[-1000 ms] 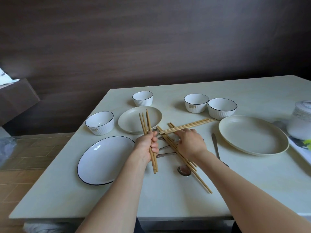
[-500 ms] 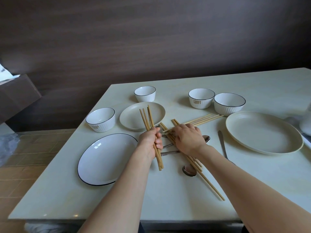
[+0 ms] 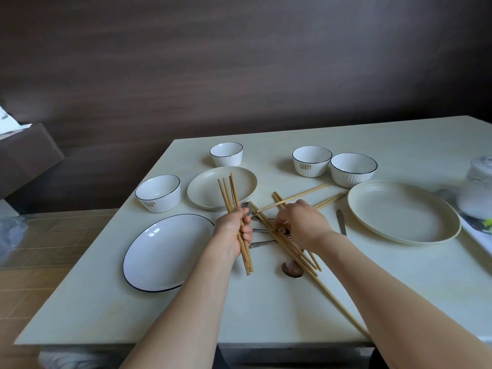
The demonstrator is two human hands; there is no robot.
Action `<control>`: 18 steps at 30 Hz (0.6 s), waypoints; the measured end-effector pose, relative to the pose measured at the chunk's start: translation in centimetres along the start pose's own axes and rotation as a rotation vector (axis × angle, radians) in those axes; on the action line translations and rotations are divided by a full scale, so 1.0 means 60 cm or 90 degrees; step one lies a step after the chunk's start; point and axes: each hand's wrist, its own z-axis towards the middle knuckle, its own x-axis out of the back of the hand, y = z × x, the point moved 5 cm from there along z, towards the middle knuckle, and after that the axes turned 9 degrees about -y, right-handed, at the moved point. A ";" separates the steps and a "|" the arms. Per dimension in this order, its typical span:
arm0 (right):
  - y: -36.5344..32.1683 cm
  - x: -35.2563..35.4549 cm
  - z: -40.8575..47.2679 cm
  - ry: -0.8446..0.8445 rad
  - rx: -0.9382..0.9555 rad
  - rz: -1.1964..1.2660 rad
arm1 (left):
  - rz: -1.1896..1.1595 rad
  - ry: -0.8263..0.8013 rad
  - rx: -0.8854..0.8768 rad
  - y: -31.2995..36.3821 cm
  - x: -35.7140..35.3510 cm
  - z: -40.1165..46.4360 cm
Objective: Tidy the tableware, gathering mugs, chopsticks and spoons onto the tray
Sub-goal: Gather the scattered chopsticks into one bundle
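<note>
- While the left hand [image 3: 234, 230] grips a bundle of chopsticks [image 3: 233, 206] at frame centre, the right hand [image 3: 303, 225] pinches one chopstick [image 3: 295, 196] from the loose pile [image 3: 292, 246] on the counter [image 3: 266, 310].
- Spoons [image 3: 292, 270] lie beneath the pile.

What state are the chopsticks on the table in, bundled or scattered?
Scattered. The loose chopsticks lie crossed over spoons under the right hand; only the left hand grips a gathered bundle.
</note>
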 end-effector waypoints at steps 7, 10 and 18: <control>-0.014 0.021 -0.012 0.082 0.052 -0.040 | 0.011 -0.030 0.017 -0.002 -0.007 -0.009; -0.027 0.039 -0.017 0.141 0.093 -0.064 | 0.008 -0.044 0.016 -0.001 -0.011 -0.012; -0.050 0.067 -0.038 0.325 0.225 0.031 | -0.028 -0.070 0.005 0.007 -0.016 -0.024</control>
